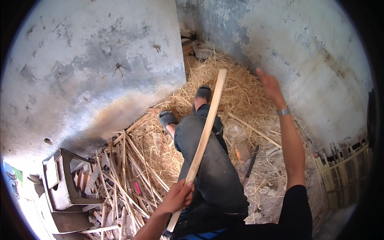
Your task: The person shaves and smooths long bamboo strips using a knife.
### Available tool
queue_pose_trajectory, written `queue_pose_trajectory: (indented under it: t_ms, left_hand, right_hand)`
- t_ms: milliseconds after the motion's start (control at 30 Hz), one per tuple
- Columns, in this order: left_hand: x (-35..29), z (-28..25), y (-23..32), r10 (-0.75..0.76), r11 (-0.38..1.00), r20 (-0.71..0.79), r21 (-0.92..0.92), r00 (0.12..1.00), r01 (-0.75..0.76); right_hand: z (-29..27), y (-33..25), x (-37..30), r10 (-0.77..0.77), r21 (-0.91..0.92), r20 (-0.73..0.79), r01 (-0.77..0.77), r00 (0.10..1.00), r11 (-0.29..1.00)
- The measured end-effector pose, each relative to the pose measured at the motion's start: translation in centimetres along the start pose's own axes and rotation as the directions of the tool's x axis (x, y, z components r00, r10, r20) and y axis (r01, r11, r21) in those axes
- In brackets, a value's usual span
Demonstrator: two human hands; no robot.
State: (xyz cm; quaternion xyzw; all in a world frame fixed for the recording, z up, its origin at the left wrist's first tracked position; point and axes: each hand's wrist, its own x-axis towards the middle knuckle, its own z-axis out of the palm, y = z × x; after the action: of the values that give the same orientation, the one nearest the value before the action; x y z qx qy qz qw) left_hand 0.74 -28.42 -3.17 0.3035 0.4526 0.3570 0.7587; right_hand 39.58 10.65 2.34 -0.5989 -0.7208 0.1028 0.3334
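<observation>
My left hand (179, 196) is closed round the lower part of a long, pale bamboo slat (208, 130). The slat slants up and away across my dark trousers, its far end above the straw beyond my feet. Raised to the right, my right hand (271, 87) is apart from the slat, in front of the wall. A finger of it stretches out, and I see nothing held; the other fingers are partly blurred. On the ground right of my leg lies a dark, curved blade (252, 165), like a machete, its lower end close to my leg.
Loose straw (240, 86) covers the ground between two stained walls (100, 52). A heap of sticks and split strips (128, 176) lies at left, beside a broken box-like frame (60, 180). A thin strip (254, 129) lies right of my legs. Upright slats bound together (344, 172) stand far right.
</observation>
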Motion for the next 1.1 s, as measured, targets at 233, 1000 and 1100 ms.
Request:
queue_pose_trajectory:
  t_ms: [233,1000,1100]
  left_hand:
    - [2.9,0.6,3.1,0.123,0.988,-0.005,0.092,0.992,-0.122]
    - [0.0,1.5,2.5,0.213,0.894,-0.205,0.435,0.955,-0.106]
    - [-0.7,1.3,1.8,0.192,0.926,-0.213,0.362,0.958,-0.105]
  right_hand:
    - [2.1,-17.2,-16.0,-0.253,0.206,0.365,0.187,0.896,0.961]
    - [6.2,-17.2,-16.6,-0.508,0.085,0.249,0.504,0.825,0.86]
    - [6.5,-16.9,-16.5,-0.534,0.087,0.211,0.529,0.818,0.844]
